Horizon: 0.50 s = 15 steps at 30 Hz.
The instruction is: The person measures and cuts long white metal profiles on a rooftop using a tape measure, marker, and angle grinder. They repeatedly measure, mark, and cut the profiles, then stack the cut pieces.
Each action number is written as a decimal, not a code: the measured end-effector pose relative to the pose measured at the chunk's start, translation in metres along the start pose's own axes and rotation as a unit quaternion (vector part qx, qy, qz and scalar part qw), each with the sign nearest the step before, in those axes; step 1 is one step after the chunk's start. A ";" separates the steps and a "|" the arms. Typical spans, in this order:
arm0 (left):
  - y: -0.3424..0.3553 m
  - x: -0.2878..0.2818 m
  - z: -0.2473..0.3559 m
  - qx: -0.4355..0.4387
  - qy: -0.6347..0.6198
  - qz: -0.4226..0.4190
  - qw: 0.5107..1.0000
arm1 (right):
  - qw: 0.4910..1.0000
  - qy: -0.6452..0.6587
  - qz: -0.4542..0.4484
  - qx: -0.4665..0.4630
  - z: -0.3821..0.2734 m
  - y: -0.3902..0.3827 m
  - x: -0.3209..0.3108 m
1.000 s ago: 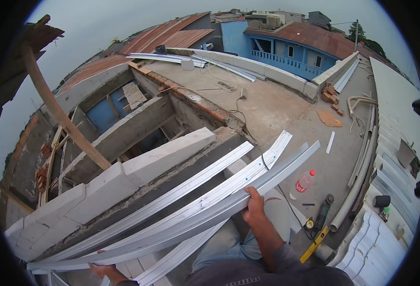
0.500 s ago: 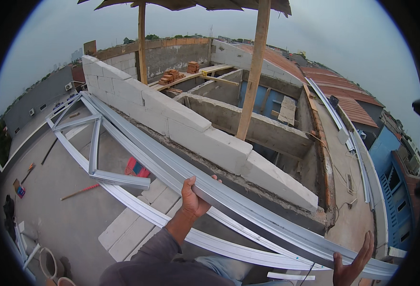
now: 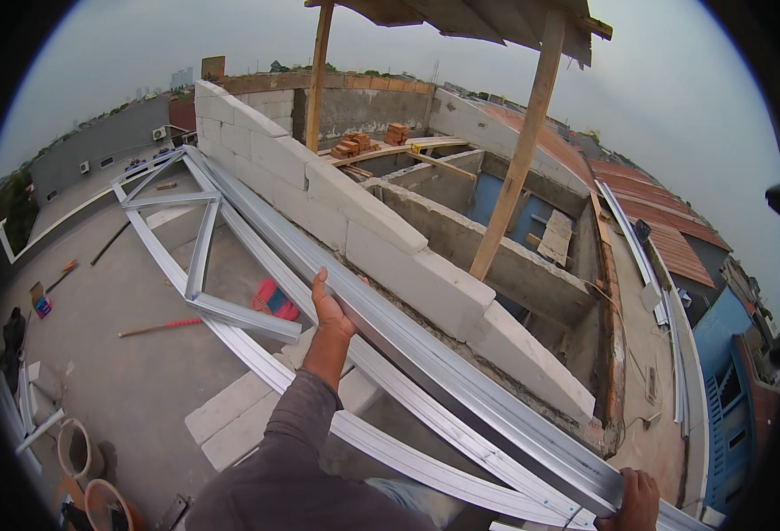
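Note:
Long silvery metal channels (image 3: 496, 403) run diagonally from the far left to the near right, alongside a low white block wall. Wrapped round the channel's near-left edge is my left hand (image 3: 332, 305), its thumb up and its other fingers mostly hidden behind the metal. My right hand (image 3: 635, 500) is closed over the channel further down at the lower right. To the left, a metal truss frame (image 3: 204, 248) with slanted web members lies next to the channel. Its long lower member (image 3: 363, 434) passes under my left forearm, over pale blocks (image 3: 231, 411).
The stepped block wall (image 3: 372, 230) borders deep openings between concrete beams. A wooden post (image 3: 523, 150) holds a roof sheet overhead. Bricks (image 3: 355, 144) sit on planks. A pink-handled tool (image 3: 164, 327), a pink-and-blue object (image 3: 273, 299) and buckets (image 3: 76, 447) are on the left floor.
My right hand, spread with raised fingers before, has closed on the channel. My left hand sits farther forward relative to the truss. The view has turned slightly left.

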<state>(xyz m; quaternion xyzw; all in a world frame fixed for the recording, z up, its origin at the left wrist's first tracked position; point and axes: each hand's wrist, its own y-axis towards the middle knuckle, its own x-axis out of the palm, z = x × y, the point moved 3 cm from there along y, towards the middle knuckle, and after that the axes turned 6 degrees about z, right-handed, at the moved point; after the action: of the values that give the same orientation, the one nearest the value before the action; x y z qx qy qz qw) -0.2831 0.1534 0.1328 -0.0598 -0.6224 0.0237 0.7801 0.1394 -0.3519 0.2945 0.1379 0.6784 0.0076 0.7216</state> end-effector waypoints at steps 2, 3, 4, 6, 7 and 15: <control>-0.002 0.013 -0.008 0.009 0.017 0.005 1.000 | 0.998 -0.027 0.055 -0.007 0.024 -0.015 -0.001; -0.016 0.023 -0.027 0.000 0.010 -0.033 0.999 | 0.993 -0.061 0.099 -0.004 0.040 -0.026 -0.008; -0.035 0.031 -0.051 -0.026 0.003 -0.041 0.999 | 0.987 -0.099 0.130 0.004 0.057 -0.040 -0.015; -0.067 0.065 -0.084 -0.050 -0.021 -0.125 0.991 | 0.973 -0.156 0.165 0.040 0.096 -0.062 -0.025; -0.086 0.080 -0.093 -0.060 -0.041 -0.161 0.984 | 0.973 -0.143 0.169 0.070 0.116 -0.072 -0.032; -0.162 0.242 -0.092 -0.016 -0.136 -0.455 0.880 | 0.889 -0.217 0.398 0.068 0.184 -0.101 -0.050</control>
<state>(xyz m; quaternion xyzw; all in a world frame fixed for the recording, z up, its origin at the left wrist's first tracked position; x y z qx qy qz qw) -0.1452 0.0138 0.3671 0.2215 -0.6816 -0.3355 0.6115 0.2980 -0.4936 0.3303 0.4434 0.3924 0.2178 0.7759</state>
